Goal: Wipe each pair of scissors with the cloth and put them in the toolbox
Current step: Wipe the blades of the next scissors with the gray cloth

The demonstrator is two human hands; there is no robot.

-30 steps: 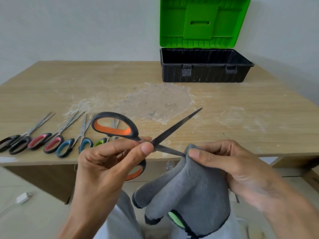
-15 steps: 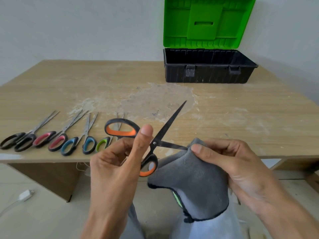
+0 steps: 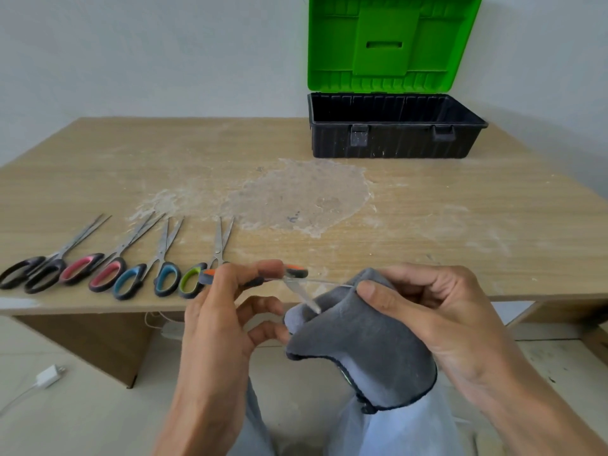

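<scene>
- Though they show blurred, the orange-handled scissors (image 3: 289, 277) sit just off the table's near edge with their blades spread. One blade runs into the grey cloth (image 3: 362, 350).
- Left hand (image 3: 217, 311): fingers curled round the scissor handles, gripping them.
- Right hand (image 3: 427, 311): thumb and fingers pinch the cloth over that blade's tip.
- On the table (image 3: 427, 225), at the left near edge, four more pairs lie in a row: black (image 3: 33, 273), pink (image 3: 95, 271), blue (image 3: 148, 278) and green (image 3: 192, 279).
- The black toolbox (image 3: 394, 139) stands at the far right, its green lid (image 3: 388, 44) upright.
</scene>
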